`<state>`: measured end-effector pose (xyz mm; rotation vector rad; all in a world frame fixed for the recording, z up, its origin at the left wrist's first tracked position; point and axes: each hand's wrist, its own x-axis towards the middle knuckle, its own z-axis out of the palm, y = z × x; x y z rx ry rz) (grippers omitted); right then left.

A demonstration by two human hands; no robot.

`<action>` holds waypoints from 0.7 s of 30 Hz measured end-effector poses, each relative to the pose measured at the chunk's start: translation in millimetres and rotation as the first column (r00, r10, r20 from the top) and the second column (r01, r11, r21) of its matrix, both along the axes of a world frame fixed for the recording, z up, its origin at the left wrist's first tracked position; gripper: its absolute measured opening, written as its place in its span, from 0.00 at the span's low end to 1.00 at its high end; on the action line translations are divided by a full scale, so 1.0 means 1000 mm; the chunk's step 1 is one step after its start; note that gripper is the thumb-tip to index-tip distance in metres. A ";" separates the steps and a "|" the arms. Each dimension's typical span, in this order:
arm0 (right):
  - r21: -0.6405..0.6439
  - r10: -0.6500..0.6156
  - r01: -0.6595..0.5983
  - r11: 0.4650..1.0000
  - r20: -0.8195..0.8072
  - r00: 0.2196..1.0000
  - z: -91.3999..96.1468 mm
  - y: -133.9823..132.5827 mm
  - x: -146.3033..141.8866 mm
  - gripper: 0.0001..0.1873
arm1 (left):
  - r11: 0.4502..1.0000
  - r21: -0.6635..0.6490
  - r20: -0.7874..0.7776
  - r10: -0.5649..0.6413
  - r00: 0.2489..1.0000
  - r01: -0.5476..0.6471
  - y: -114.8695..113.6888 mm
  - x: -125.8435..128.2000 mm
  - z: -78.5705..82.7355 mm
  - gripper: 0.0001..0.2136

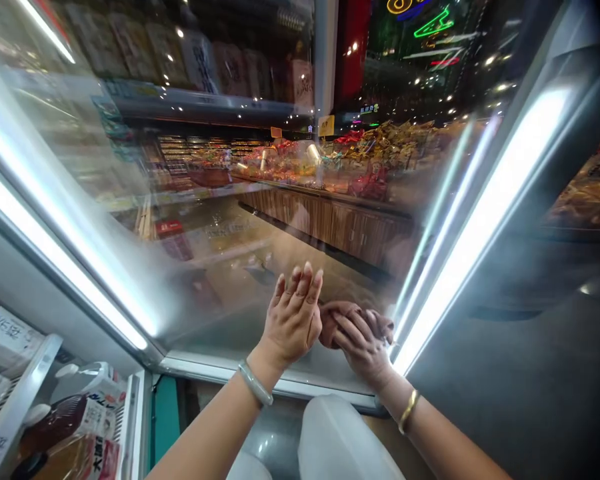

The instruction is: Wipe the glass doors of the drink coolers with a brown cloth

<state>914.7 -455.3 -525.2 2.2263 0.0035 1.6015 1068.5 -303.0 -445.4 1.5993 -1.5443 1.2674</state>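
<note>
A large glass door panel (220, 327) fills the view in front of me, partly hazy and full of reflections. Flat against the glass, low and near the middle, rests my left hand (291, 319), its fingers stretched out and holding nothing. A pale bangle (255, 383) circles that wrist. To its right, my right hand (363, 343) presses a crumpled brown cloth (340, 313) on the glass near the lower right corner. The cloth bunches out beyond the fingers. A gold-coloured bracelet (409, 412) is on the right wrist.
Bright light strips (485, 220) run along both sides of the glass. At lower left, a shelf (23, 393) carries several bottles (55, 423). Beneath my arms are my knees (337, 433) in pale trousers. Beyond or reflected in the glass is a wooden display counter (330, 217) piled with packaged goods.
</note>
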 end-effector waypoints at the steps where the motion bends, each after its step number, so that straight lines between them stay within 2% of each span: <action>1: 0.008 -0.005 0.005 1.000 0.020 1.000 -0.014 -0.003 -0.009 0.23 | 1.000 0.002 0.001 0.008 1.000 -0.008 0.003 0.000 -0.014 0.38; 3: 0.049 -0.031 0.027 0.998 0.079 0.996 -0.022 -0.009 -0.020 0.23 | 0.999 0.002 -0.023 0.036 0.999 -0.036 0.008 0.001 -0.039 0.38; 5: 0.110 -0.067 0.051 0.993 0.151 0.986 -0.003 -0.008 -0.013 0.22 | 0.998 0.009 -0.058 0.070 0.996 -0.070 0.012 0.004 -0.053 0.38; 6: 0.136 -0.082 0.061 0.989 0.162 0.983 0.013 -0.003 -0.003 0.25 | 0.997 0.013 -0.071 0.081 0.994 -0.081 0.013 0.006 -0.056 0.38; 8: 0.182 -0.108 0.057 0.982 0.284 0.953 0.044 0.011 0.028 0.25 | 0.996 0.002 -0.080 0.085 0.993 -0.085 0.015 0.014 -0.053 0.39; 10: 0.154 -0.065 0.030 0.988 0.227 0.972 0.057 0.028 0.059 0.22 | 0.996 -0.043 -0.096 0.075 0.993 -0.080 0.017 0.022 -0.047 0.39; 11: 0.121 -0.022 0.007 0.993 0.130 0.991 0.053 0.034 0.069 0.21 | 0.995 -0.066 -0.105 0.068 0.992 -0.075 0.019 0.026 -0.045 0.39; 13: 0.050 0.059 -0.058 0.997 -0.018 0.998 0.025 0.040 0.074 0.22 | 0.994 -0.081 -0.115 0.067 0.991 -0.077 0.026 0.033 -0.047 0.38; 15: 0.024 0.064 -0.062 0.998 -0.095 0.993 -0.014 0.035 0.061 0.25 | 0.995 -0.043 -0.099 0.085 0.991 -0.090 0.033 0.036 -0.059 0.39; 17: 0.013 0.063 -0.062 0.998 -0.108 0.992 -0.039 0.026 0.041 0.27 | 0.993 0.003 -0.080 0.117 0.990 -0.117 0.038 0.037 -0.074 0.39; 18: 0.018 0.062 -0.061 0.998 -0.108 0.992 -0.041 0.021 0.034 0.26 | 0.991 0.014 -0.083 0.132 0.988 -0.132 0.040 0.037 -0.080 0.39; 19: 0.037 0.057 -0.054 0.998 -0.100 0.993 -0.036 0.019 0.031 0.25 | 0.989 0.018 -0.092 0.146 0.985 -0.145 0.041 0.037 -0.085 0.39; 21: 0.090 0.037 -0.032 0.995 -0.055 0.998 -0.005 0.022 0.040 0.23 | 0.986 0.015 -0.110 0.166 0.980 -0.166 0.043 0.042 -0.087 0.39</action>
